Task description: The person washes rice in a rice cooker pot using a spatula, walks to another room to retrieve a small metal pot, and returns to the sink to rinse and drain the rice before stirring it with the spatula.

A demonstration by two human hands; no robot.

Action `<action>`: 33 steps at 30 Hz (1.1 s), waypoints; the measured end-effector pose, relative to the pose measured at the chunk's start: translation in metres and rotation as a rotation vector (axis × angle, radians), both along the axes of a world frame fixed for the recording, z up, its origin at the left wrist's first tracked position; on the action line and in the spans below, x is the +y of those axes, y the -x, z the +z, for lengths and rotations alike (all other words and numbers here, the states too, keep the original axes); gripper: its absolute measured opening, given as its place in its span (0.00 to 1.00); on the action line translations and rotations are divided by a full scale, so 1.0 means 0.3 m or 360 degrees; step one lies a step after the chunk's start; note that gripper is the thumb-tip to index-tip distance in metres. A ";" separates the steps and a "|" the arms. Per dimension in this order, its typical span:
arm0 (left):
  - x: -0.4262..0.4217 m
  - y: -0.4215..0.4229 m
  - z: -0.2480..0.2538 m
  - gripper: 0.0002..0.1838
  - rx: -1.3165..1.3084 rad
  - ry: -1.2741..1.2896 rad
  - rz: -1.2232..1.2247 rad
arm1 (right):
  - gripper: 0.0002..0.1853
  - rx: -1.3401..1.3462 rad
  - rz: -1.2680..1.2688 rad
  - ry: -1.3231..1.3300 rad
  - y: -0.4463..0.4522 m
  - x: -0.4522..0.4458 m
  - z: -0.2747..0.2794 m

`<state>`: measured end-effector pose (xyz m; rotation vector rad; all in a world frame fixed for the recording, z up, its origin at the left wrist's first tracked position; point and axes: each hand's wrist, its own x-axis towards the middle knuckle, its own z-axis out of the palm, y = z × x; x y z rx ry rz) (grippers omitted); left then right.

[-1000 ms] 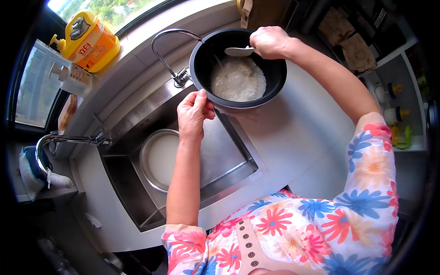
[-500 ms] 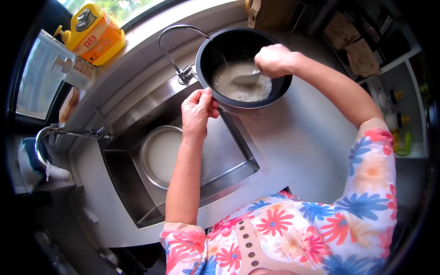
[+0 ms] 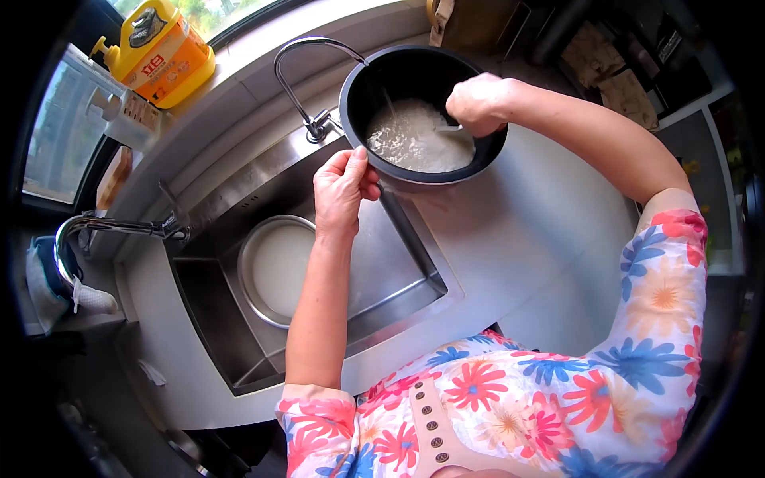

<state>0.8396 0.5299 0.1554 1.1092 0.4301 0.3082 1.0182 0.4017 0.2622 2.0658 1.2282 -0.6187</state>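
A dark rice cooker pot (image 3: 488, 155) stands tilted at the right edge of the sink, with rice (image 3: 410, 139) in cloudy water inside it. My left hand (image 3: 341, 190) pinches the near left rim, thumb on top. My right hand (image 3: 480, 105) reaches over the pot's right side, closed on the handle of a pale spoon (image 3: 450, 129). The spoon's bowl is down in the rice and mostly hidden. Above the pot's left rim hangs the spout of a slim tap (image 3: 317, 44), and a thin stream of water runs from it into the pot.
In the steel sink (image 3: 390, 299) sits a round metal basin (image 3: 253, 299) of whitish water. A larger tap (image 3: 119, 226) with a white cover on its end is at the left. A yellow detergent bottle (image 3: 163, 60) stands on the windowsill. Pale countertop (image 3: 526, 239) extends to the right.
My right hand has moved the spoon rightward through the rice, so its bowl is now sunk from sight. The rice has spread leftward in the water. My left hand keeps its hold on the rim.
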 end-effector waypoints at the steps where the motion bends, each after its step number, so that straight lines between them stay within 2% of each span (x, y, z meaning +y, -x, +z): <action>1: 0.001 0.000 -0.002 0.11 0.0003 0.0007 -0.0012 | 0.09 0.0144 -0.0133 0.0118 0.015 0.004 0.014; 2: 0.004 0.000 -0.003 0.11 0.0003 0.0011 -0.0024 | 0.08 0.0327 -0.0279 0.0032 0.035 0.001 0.037; 6: 0.004 0.001 0.004 0.12 0.0003 -0.0002 -0.0008 | 0.08 0.0753 -0.0315 -0.0523 0.019 -0.015 -0.001; 7: 0.004 0.003 0.000 0.12 0.0006 0.0003 -0.0015 | 0.07 0.0725 -0.0284 -0.0460 0.027 -0.012 -0.023; 9: 0.009 0.002 -0.005 0.12 0.0009 0.0001 -0.0035 | 0.08 0.0301 -0.0004 -0.0508 0.044 -0.008 -0.073; 11: 0.005 0.004 0.004 0.12 0.0019 -0.0001 -0.0027 | 0.10 0.0036 -0.0030 -0.0488 -0.001 -0.005 -0.075; 15: 0.004 0.003 0.003 0.12 0.0010 -0.0013 -0.0020 | 0.08 -0.0224 0.0011 -0.0982 -0.099 -0.018 -0.068; 18: 0.006 -0.003 0.005 0.12 0.0024 -0.0010 -0.0026 | 0.10 -0.0310 -0.0014 -0.0677 -0.074 0.002 -0.106; 22: 0.011 0.003 0.001 0.11 0.0017 -0.0011 -0.0038 | 0.08 0.0249 0.0049 -0.0672 -0.014 -0.038 -0.072; 25: 0.005 0.002 -0.003 0.11 0.0013 0.0006 -0.0021 | 0.07 0.0463 -0.0035 -0.0695 0.012 -0.047 -0.033; 27: 0.004 -0.001 0.000 0.11 0.0021 0.0003 -0.0007 | 0.08 0.0464 -0.0043 -0.0567 0.038 -0.045 -0.068; 28: 0.003 -0.002 0.002 0.11 0.0024 -0.0001 -0.0019 | 0.08 0.0315 0.0034 -0.0623 0.033 -0.051 -0.091; 29: 0.003 -0.001 0.002 0.11 0.0029 -0.0007 -0.0028 | 0.09 0.0153 -0.0063 -0.0545 0.013 -0.039 -0.098; 31: 0.007 0.005 0.004 0.11 0.0033 -0.0015 -0.0024 | 0.09 -0.0031 -0.0113 -0.0632 -0.033 -0.039 -0.085; 33: 0.002 0.004 0.005 0.11 0.0022 -0.0006 -0.0016 | 0.10 -0.0006 -0.0181 -0.0802 -0.076 -0.046 -0.023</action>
